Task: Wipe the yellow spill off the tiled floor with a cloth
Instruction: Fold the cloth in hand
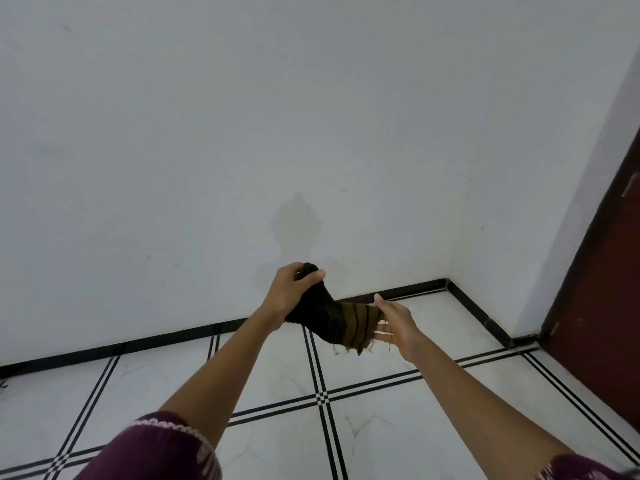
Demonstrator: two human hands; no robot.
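Observation:
A dark brown cloth (337, 318) with an olive striped, frayed end hangs in the air between my hands, above the white tiled floor (374, 438). My left hand (292, 294) grips its bunched dark end, held higher. My right hand (394, 322) is at the striped end with thumb up and fingers spread behind the fabric; the cloth's edge rests against those fingers. No yellow spill shows on the tiles in view.
A white wall (242, 133) fills the upper view, with a black skirting strip (138, 346) along its foot. The wall turns a corner at the right, where a dark red-brown door (602, 289) stands. Black double lines cross the tiles.

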